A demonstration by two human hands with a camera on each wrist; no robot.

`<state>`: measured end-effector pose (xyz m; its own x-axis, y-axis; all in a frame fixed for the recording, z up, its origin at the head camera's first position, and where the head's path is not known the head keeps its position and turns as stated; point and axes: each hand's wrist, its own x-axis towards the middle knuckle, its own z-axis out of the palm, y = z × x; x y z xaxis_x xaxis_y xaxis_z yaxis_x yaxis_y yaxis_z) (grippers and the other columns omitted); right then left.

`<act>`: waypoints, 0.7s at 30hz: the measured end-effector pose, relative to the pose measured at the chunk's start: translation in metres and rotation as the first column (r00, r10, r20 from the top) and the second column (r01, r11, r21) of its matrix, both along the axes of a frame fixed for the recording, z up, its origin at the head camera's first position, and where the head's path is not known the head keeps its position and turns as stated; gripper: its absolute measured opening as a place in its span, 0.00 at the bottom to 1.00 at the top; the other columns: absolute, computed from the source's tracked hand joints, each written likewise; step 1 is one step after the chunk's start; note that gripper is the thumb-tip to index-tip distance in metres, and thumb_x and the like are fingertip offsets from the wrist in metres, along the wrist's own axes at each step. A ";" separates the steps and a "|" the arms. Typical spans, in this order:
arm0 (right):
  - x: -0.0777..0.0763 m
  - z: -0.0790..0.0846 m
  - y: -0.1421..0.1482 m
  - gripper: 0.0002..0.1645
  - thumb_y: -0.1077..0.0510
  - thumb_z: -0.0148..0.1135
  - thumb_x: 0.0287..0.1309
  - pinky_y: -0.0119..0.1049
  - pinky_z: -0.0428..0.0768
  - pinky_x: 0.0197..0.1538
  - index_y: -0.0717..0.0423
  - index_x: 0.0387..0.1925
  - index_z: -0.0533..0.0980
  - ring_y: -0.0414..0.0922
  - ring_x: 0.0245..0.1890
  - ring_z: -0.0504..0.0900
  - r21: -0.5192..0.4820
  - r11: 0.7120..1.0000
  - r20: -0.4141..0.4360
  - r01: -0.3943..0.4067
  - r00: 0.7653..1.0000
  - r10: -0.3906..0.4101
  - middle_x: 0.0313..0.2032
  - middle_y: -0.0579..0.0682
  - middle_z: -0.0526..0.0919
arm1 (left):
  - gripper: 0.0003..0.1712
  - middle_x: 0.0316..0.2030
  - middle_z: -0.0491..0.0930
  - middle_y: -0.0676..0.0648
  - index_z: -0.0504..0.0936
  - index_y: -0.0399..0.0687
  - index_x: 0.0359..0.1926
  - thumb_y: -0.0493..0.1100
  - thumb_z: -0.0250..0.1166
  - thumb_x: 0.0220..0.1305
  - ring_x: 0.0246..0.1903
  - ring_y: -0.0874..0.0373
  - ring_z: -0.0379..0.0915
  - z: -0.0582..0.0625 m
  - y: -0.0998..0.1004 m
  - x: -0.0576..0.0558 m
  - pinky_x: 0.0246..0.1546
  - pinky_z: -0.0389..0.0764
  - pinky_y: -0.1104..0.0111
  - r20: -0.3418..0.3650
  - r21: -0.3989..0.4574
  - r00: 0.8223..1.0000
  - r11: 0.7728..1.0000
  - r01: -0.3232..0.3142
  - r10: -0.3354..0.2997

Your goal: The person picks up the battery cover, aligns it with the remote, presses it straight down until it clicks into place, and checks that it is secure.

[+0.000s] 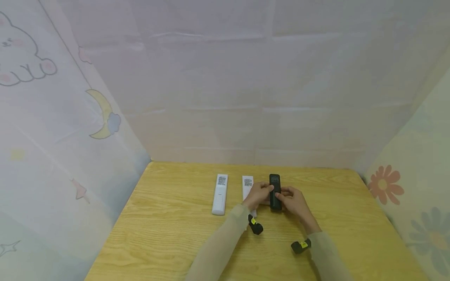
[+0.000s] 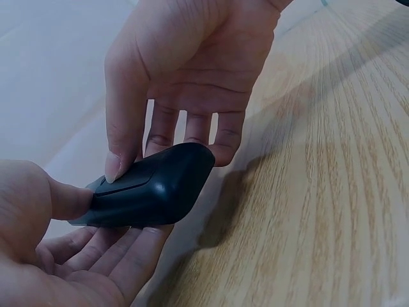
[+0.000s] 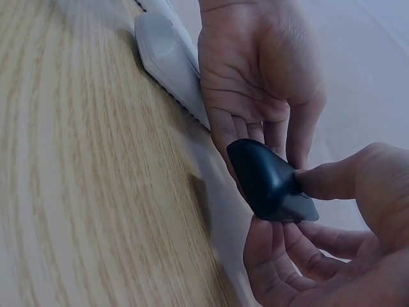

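A black remote control (image 1: 275, 201) is held between both hands, its back with a label facing up. My left hand (image 1: 259, 194) grips its left side, thumb on the back and fingers beneath. On the other side my right hand (image 1: 294, 200) grips it too, its thumb pressing on the back. In the left wrist view the black remote control (image 2: 167, 185) hangs over the table, its shadow apart from it, and both thumbs lie near a seam in its back. Just left of it, a white remote control (image 1: 247, 183) lies partly hidden behind my left hand.
Another white remote control (image 1: 219, 197) lies farther left, its labelled back up. The wooden table (image 1: 168, 234) meets a draped backdrop (image 1: 211, 132) along its far edge. Small black wrist cameras with yellow marks hang at both sleeves.
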<state>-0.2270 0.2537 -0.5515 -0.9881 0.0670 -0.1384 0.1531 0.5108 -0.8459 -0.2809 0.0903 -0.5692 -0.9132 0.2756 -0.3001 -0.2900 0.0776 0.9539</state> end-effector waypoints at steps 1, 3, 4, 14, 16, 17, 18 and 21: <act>0.000 -0.001 0.000 0.34 0.50 0.64 0.76 0.37 0.83 0.45 0.70 0.70 0.71 0.59 0.55 0.82 0.002 1.000 0.001 0.000 1.000 0.000 0.58 0.70 0.80 | 0.17 0.45 0.87 0.47 0.86 0.44 0.57 0.49 0.64 0.80 0.41 0.53 0.87 0.000 0.000 0.000 0.44 0.91 0.56 -0.001 0.000 1.000 1.000 0.001 -0.001; 0.000 -0.002 0.001 0.34 0.50 0.64 0.76 0.39 0.82 0.48 0.69 0.70 0.71 0.60 0.57 0.81 0.007 1.000 -0.001 0.000 1.000 0.000 0.58 0.69 0.81 | 0.16 0.44 0.87 0.47 0.86 0.44 0.57 0.49 0.64 0.80 0.40 0.53 0.87 -0.002 0.000 0.000 0.43 0.91 0.56 0.000 0.006 1.000 1.000 0.002 -0.002; 0.000 -0.002 0.001 0.34 0.50 0.64 0.76 0.40 0.82 0.49 0.69 0.70 0.71 0.61 0.58 0.81 0.007 1.000 -0.001 0.001 1.000 -0.001 0.58 0.69 0.81 | 0.16 0.44 0.87 0.47 0.86 0.44 0.57 0.49 0.63 0.80 0.40 0.53 0.87 -0.002 0.000 -0.001 0.43 0.91 0.56 -0.001 0.008 1.000 1.000 0.004 -0.004; 0.000 -0.003 0.001 0.33 0.50 0.63 0.76 0.41 0.84 0.50 0.68 0.71 0.71 0.62 0.60 0.81 0.002 1.000 0.001 -0.003 1.000 0.003 0.59 0.69 0.81 | 0.19 0.45 0.87 0.46 0.85 0.43 0.60 0.50 0.63 0.80 0.40 0.51 0.87 -0.003 0.000 0.000 0.43 0.91 0.55 0.003 0.006 1.000 1.000 0.003 -0.003; 0.001 -0.002 0.001 0.34 0.50 0.63 0.77 0.40 0.85 0.48 0.69 0.71 0.71 0.63 0.59 0.81 0.003 1.000 -0.002 -0.008 1.000 0.008 0.58 0.70 0.80 | 0.19 0.45 0.87 0.46 0.85 0.43 0.60 0.50 0.64 0.80 0.40 0.51 0.87 -0.003 0.000 0.000 0.42 0.91 0.55 0.005 0.007 1.000 1.000 0.001 -0.001; 0.001 -0.001 0.001 0.34 0.50 0.64 0.76 0.40 0.85 0.47 0.69 0.71 0.71 0.63 0.59 0.81 0.003 1.000 -0.003 -0.006 1.000 0.006 0.58 0.70 0.81 | 0.19 0.44 0.87 0.46 0.85 0.43 0.59 0.50 0.64 0.80 0.40 0.51 0.87 -0.003 0.000 -0.001 0.42 0.91 0.55 0.004 0.007 1.000 1.000 0.002 -0.002; 0.001 -0.001 0.000 0.33 0.50 0.64 0.76 0.39 0.84 0.47 0.69 0.70 0.71 0.63 0.59 0.81 0.005 1.000 -0.004 -0.005 1.000 0.005 0.58 0.70 0.81 | 0.18 0.44 0.87 0.46 0.85 0.43 0.59 0.50 0.64 0.80 0.40 0.51 0.88 -0.003 0.000 -0.001 0.42 0.91 0.55 0.002 0.006 1.000 1.000 0.002 -0.002; 0.002 0.001 0.000 0.33 0.50 0.64 0.76 0.39 0.84 0.46 0.70 0.70 0.71 0.62 0.58 0.81 0.002 1.000 -0.007 -0.002 1.000 0.002 0.57 0.70 0.81 | 0.17 0.43 0.87 0.46 0.86 0.43 0.58 0.50 0.64 0.79 0.39 0.51 0.88 -0.003 0.001 -0.001 0.41 0.91 0.55 -0.001 0.004 1.000 1.000 0.003 -0.003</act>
